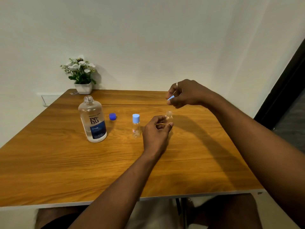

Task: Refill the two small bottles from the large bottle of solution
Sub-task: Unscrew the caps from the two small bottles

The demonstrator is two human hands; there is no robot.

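The large clear solution bottle (pixel 92 119) with a dark blue label stands uncapped at the table's left middle. Its dark blue cap (pixel 112 116) lies just to its right. One small clear bottle (pixel 136 126) with a light blue cap stands upright near the centre. My left hand (pixel 156 129) grips the second small bottle (pixel 169 115), which is uncapped and mostly hidden behind my fingers. Above and a little right of it, my right hand (pixel 184 94) pinches that bottle's light blue cap (pixel 170 97) between thumb and fingers.
A white pot of white flowers (pixel 81 75) sits at the far left corner of the wooden table (pixel 66 162), against the wall. A wall socket plate (pixel 49 100) is behind the table's left edge. My knees show below the near edge.
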